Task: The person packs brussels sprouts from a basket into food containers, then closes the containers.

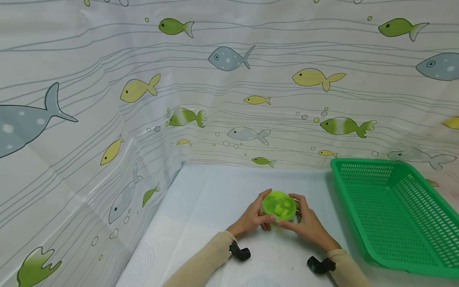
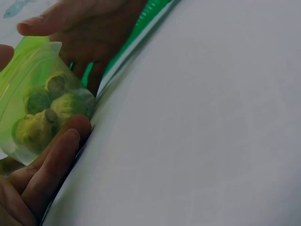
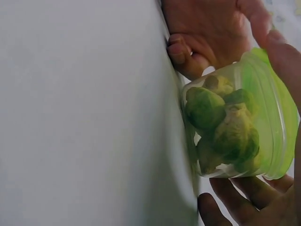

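A small clear plastic food container with a bright green lid stands between both hands over the white cloth. Several Brussels sprouts show through its clear wall. My left hand grips it from the left, fingers curved round the side and thumb at the lid's near edge. From the right, my right hand holds it likewise, its thumb close to the left one. In the right wrist view the container's base is right by the cloth; whether it touches, I cannot tell.
A large green plastic basket with perforated walls stands to the right of the hands. White cloth covers the table. Behind and to the left hangs a fish-patterned curtain. Each wrist bears a small black camera.
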Motion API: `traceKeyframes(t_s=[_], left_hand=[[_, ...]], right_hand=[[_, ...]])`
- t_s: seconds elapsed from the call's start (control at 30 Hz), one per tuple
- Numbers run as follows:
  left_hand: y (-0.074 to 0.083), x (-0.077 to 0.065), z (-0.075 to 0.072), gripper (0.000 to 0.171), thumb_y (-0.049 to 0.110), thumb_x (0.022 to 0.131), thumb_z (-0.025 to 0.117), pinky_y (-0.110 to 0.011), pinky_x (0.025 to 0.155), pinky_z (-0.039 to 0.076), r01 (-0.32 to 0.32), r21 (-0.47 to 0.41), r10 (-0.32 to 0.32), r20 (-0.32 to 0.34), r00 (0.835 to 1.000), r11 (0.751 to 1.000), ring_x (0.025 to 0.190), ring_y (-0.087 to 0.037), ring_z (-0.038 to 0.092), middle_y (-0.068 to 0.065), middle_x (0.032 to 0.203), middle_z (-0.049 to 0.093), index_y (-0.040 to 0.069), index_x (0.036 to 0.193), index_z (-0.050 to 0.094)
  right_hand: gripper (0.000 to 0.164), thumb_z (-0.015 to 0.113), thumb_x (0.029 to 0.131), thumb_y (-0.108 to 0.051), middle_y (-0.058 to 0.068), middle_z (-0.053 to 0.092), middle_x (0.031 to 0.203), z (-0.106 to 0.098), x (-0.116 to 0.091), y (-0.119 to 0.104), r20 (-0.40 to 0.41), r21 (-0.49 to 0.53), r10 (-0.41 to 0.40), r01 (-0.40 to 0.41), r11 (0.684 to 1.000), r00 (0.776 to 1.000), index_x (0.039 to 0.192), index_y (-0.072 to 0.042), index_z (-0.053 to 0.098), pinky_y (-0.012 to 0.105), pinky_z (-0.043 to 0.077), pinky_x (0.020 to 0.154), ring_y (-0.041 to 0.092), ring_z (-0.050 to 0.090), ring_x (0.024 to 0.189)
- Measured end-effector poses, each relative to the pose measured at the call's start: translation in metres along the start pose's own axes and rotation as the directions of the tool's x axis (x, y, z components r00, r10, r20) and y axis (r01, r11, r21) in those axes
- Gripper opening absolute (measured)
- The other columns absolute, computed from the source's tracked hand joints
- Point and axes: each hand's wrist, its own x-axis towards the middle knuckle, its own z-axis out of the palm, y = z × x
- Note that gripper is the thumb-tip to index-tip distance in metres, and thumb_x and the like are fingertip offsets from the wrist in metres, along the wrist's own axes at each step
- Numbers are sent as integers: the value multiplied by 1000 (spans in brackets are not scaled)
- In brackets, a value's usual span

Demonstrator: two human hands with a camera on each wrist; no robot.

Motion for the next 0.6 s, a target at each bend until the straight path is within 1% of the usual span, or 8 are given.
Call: traceKeyframes(t_s=[0.2,0.3,0.47,0.53,0.6], left_hand=[[0,0,0,88,24,105,65,-32,61,61,-2,-7,2,-5,1000,1000,62,-10,71,-33,83,71,14,171,8],[1,0,-1,88,26,105,65,-32,62,61,-6,-1,6,-1,1000,1000,61,-9,71,-33,82,71,14,171,8],[2,-1,-1,89,30,104,64,-32,62,61,-8,6,8,4,1000,1000,62,-8,71,-33,84,71,13,171,8],[2,-1,-1,89,31,104,64,-32,62,62,-9,4,9,5,1000,1000,62,-8,72,-33,84,71,13,171,8],[2,-1,0,90,31,104,64,-32,62,62,-11,3,11,4,1000,1000,62,-9,72,-33,83,71,12,171,7]], right_hand=[[102,90,85,-40,30,56,151,0,1,2,11,-22,-29,29,999,1000,160,-9,27,67,47,107,47,60,133],[106,90,85,-36,32,55,151,-1,1,2,21,-19,-38,38,999,999,162,-10,24,67,48,106,50,59,134],[114,92,82,-30,36,48,155,-3,0,3,38,-29,-61,62,998,997,166,-9,18,71,47,104,56,56,134],[117,93,81,-29,36,46,157,-4,0,3,40,-33,-68,69,997,997,167,-8,17,72,46,104,56,56,135],[118,93,81,-30,36,47,156,-4,0,3,44,-37,-73,75,996,996,167,-7,16,73,45,104,56,55,136]])
